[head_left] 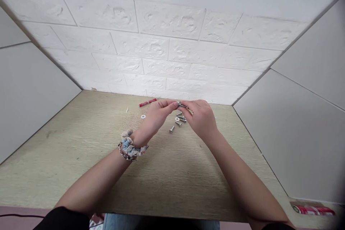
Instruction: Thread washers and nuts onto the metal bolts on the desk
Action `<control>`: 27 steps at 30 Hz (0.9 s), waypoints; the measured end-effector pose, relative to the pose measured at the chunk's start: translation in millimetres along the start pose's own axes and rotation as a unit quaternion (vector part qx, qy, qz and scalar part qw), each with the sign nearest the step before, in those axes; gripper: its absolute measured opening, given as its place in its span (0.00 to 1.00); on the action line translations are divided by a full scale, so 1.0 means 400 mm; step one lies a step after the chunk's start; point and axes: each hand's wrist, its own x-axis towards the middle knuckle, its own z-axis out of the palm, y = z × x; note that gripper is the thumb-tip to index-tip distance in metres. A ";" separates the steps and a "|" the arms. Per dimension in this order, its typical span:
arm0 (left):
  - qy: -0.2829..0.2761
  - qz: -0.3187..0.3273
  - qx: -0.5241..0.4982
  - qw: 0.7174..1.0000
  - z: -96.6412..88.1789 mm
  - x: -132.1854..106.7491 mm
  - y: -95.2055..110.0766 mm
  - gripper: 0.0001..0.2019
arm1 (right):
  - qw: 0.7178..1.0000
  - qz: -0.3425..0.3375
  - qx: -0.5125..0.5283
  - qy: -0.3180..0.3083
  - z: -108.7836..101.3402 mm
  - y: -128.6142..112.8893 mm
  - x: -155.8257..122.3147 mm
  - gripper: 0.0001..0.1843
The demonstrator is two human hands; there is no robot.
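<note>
Presently, over the head feed, I log both hands close together above the far part of the counter (161, 179), near the white wall (155, 46).

Left hand (161, 112): thumb and forefinger pinching one end of a metal bolt (183, 105). Right hand (201, 115): thumb and fingers pinching the same piece toward its other end. The bolt sits between the two sets of fingertips, lying roughly crosswise. Whether a nut or ring is on it I cannot tell; too small, partly covered.

Below the hands: a small group of loose bolts (182, 119) with a near washer (177, 119) among them; a separate bolt (171, 129) lies on the nearer side. Left of these, a far washer (143, 116) lies alone, with a red stick (147, 102) behind it.

Step in hand, my judgement: two-handed fingertip work on the single bolt. Next move, I reckon, calls for a steady left pinch and fine right-finger control; the likeliest fault is a slip onto the loose bolts.
</note>
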 end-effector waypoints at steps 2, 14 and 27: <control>0.011 0.007 0.001 1.000 0.004 -0.005 0.010 0.07 | 1.000 0.006 0.008 0.005 -0.005 -0.004 0.002 0.09; 0.034 0.031 0.021 0.999 0.016 -0.025 0.039 0.07 | 0.996 0.066 0.055 -0.025 -0.043 -0.025 0.014 0.07; -0.007 0.096 0.186 0.978 0.007 -0.020 0.030 0.13 | 0.998 -0.015 -0.052 -0.011 -0.035 -0.028 0.009 0.06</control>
